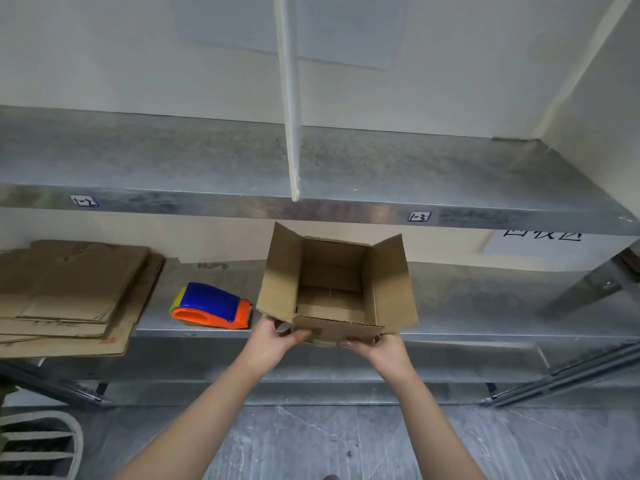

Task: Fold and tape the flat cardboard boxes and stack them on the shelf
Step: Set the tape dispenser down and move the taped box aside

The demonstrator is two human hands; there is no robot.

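One box (332, 289) stands folded open at the shelf (485, 299) edge, with my left hand (273, 344) and right hand (377, 348) both gripping its near bottom. Its top flaps are untaped. The tape gun (211, 306) lies beside it, and the flats (69, 292) wait piled at left.

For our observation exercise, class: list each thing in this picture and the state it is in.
box: set up, top flaps open.
flat boxes: unfolded, stacked flat.
tape dispenser: lying on the shelf, no hand on it.
left hand: grips the box's near edge.
right hand: grips the box's near edge.
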